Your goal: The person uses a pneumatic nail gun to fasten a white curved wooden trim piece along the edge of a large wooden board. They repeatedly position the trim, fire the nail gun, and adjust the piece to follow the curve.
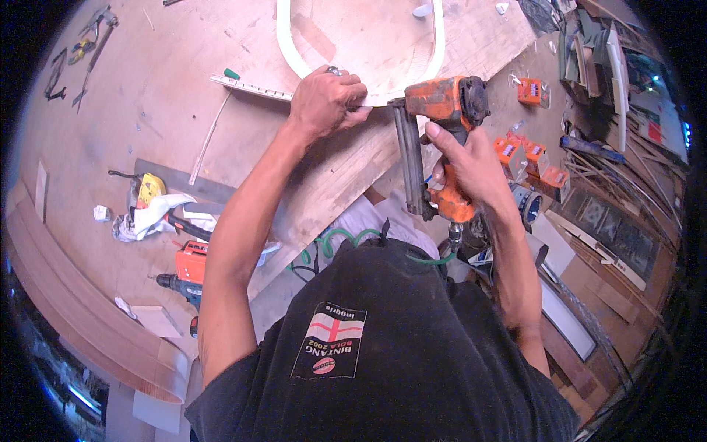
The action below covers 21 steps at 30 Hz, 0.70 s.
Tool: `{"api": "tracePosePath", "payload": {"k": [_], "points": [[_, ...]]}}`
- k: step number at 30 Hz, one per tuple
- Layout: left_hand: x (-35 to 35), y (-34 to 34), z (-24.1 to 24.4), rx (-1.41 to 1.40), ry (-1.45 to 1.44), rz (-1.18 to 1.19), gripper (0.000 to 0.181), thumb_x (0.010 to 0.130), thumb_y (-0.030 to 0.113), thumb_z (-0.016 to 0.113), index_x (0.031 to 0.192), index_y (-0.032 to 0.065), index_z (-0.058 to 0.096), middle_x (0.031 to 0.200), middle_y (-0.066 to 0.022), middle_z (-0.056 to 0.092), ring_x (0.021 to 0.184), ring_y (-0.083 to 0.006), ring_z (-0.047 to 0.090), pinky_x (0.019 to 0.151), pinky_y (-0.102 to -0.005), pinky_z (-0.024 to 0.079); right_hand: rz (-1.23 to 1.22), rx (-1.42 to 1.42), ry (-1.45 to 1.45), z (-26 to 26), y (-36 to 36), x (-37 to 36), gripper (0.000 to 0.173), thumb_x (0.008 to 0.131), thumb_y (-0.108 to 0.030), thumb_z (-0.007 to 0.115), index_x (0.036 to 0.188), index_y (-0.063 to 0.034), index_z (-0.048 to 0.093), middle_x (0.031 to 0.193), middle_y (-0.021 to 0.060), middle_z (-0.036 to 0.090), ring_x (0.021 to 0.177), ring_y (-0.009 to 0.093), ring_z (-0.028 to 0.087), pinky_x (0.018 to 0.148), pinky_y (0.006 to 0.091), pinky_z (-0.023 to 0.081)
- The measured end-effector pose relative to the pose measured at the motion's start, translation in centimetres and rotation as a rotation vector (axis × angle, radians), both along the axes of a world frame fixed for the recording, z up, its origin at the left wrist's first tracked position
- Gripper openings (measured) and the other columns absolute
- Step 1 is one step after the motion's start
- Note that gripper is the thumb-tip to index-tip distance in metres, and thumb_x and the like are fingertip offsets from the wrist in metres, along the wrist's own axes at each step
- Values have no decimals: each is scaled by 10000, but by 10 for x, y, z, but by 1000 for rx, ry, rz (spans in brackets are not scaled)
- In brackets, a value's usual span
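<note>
My right hand (469, 160) grips an orange pneumatic nail gun (436, 102) by its handle, with the thumb along the upper side. Its nose touches or nearly touches the curved end of a white U-shaped frame (284, 41). At that same bend, my left hand (328, 105) is closed over a pale strip (251, 85) with notches along it, holding it against the frame. Under the left fingers much of the strip is hidden. A green coiled air hose (337, 237) runs by my waist, and a fitting (455, 235) joins the gun's base.
A wooden board (331, 177) lies under the work. On the left are a yellow tape measure (151, 189), a cordless drill (179, 284) and a clamp (94, 55). Orange boxes (511, 154), wood offcuts (602, 276) and a curved wooden panel (83, 309) surround me.
</note>
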<state>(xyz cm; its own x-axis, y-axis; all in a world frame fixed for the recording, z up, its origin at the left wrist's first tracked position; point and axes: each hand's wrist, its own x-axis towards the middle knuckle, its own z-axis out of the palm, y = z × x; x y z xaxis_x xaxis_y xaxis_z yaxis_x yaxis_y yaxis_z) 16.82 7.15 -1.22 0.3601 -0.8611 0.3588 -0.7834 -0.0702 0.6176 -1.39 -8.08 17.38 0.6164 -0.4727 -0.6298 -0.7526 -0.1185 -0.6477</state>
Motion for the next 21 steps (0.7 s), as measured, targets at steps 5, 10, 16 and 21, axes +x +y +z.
{"api": "tracePosePath", "payload": {"k": [5, 10, 16, 21], "points": [[0, -1, -4, -25, 12, 7, 235, 792, 312, 849, 827, 119, 720, 785, -35, 678, 732, -253, 684, 774, -412, 524, -40, -5, -71, 2, 3, -5, 465, 1041, -301, 719, 1412, -38, 626, 1106, 60, 728, 625, 100, 606, 588, 306, 519], [0, 0, -4, 6, 8, -3, 239, 804, 322, 838, 866, 115, 736, 799, -42, 670, 761, -251, 686, 771, -412, 520, -47, 49, -86, 7, 11, 1, 483, 1052, -301, 710, 1434, -27, 603, 1140, 59, 729, 659, 95, 618, 592, 295, 527], [-1, 0, -2, -16, 15, 14, 220, 787, 304, 849, 827, 124, 727, 790, -21, 694, 730, -238, 695, 786, -401, 529, -4, 28, -36, 7, 12, 5, 488, 1049, -309, 711, 1426, -14, 612, 1288, 91, 712, 952, 152, 678, 846, 339, 558], [0, -1, -5, -35, 17, 3, 219, 818, 306, 830, 859, 111, 737, 804, -38, 681, 750, -249, 685, 744, -404, 512, 39, -26, -106, -5, 10, 1, 507, 1042, -334, 716, 1428, -19, 619, 1366, 116, 693, 1273, 212, 603, 1133, 390, 435]]}}
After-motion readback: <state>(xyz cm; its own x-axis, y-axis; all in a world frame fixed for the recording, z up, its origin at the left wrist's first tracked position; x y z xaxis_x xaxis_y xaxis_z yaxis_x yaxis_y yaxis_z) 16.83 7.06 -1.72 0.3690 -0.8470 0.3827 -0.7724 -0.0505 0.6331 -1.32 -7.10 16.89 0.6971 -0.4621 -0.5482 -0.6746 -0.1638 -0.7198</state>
